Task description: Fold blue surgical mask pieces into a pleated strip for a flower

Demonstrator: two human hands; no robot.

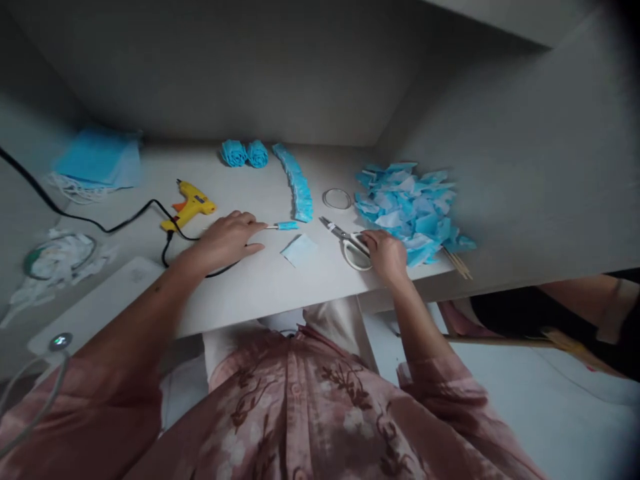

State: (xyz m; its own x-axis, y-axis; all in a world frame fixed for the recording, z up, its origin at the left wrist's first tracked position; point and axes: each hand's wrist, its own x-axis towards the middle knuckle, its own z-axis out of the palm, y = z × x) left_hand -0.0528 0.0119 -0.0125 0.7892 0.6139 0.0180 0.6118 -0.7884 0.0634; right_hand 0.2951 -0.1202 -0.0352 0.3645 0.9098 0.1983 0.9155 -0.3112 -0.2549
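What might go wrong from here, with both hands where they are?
The black cord passes under the left hand; a sweep of that arm might drag the yellow glue gun.
The scissors point toward the blue strip; pushed forward, they might nick it.
The right hand is beside the loose pile of scraps and could scatter some.
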